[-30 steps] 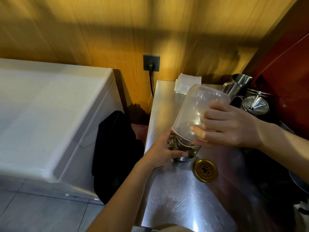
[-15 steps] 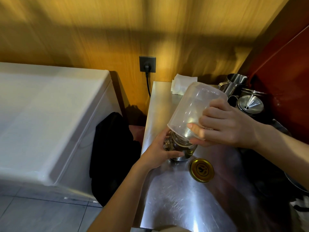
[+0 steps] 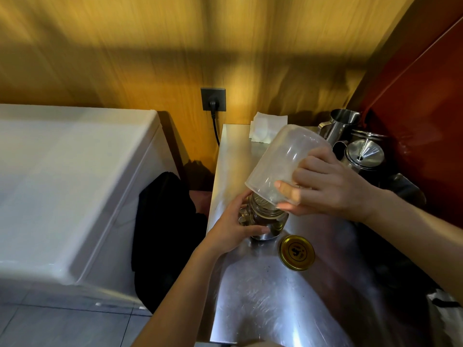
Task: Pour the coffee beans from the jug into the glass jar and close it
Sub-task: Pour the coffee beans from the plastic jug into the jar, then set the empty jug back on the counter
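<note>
A clear plastic jug is tipped steeply, mouth down, over the glass jar, and looks empty inside. My right hand grips the jug near its rim. The jar stands on the steel counter with dark coffee beans in it, its mouth hidden under the jug's rim. My left hand wraps the jar's left side. The gold metal lid lies flat on the counter, just right of the jar and apart from it.
Steel pitchers and a lidded metal pot crowd the counter's back right, before a red wall. Folded white paper lies at the back. A white chest appliance stands left, with dark cloth in the gap. A plugged socket is on the wooden wall.
The jug and both hands hold nearly the same pose over the jar. The view has shifted slightly.
</note>
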Demonstrator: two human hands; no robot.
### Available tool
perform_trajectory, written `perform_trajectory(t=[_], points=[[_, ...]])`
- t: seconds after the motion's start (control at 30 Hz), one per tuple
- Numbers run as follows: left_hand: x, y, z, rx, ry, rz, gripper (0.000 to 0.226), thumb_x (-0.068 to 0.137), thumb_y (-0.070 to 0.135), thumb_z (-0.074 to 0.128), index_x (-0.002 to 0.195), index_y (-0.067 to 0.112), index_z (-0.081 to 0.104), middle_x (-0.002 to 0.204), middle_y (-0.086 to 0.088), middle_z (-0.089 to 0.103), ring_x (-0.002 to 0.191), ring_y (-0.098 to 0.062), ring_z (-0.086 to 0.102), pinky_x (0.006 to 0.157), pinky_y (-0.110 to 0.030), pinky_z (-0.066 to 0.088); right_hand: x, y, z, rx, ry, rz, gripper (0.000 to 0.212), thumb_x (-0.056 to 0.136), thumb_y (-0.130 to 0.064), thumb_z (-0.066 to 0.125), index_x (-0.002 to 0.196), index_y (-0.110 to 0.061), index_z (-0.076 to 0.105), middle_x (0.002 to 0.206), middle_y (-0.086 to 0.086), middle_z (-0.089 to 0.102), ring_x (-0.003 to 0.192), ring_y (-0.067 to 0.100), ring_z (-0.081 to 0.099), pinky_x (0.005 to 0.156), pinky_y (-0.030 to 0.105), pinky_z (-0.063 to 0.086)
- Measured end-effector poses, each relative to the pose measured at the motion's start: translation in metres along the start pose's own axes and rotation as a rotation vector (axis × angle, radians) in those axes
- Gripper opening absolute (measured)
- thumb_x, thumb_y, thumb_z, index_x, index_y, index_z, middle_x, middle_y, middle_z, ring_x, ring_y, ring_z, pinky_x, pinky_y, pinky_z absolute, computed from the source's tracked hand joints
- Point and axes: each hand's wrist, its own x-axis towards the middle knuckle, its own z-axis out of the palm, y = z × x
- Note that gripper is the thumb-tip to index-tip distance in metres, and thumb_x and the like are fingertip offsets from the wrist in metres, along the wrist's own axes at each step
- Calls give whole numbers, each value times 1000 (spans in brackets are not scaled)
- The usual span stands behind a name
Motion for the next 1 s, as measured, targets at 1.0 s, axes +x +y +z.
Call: perform_trajectory(t=[1.0], points=[[-4,1,4,10,9,30,85,66,11,85,129,38,35,121,16,52,116,-4,50,90,-12,40,-119,-73,57,318,639,1958,20,97,-29,41,88,-10,40,77,2,50,71,19,49,60,30,35]])
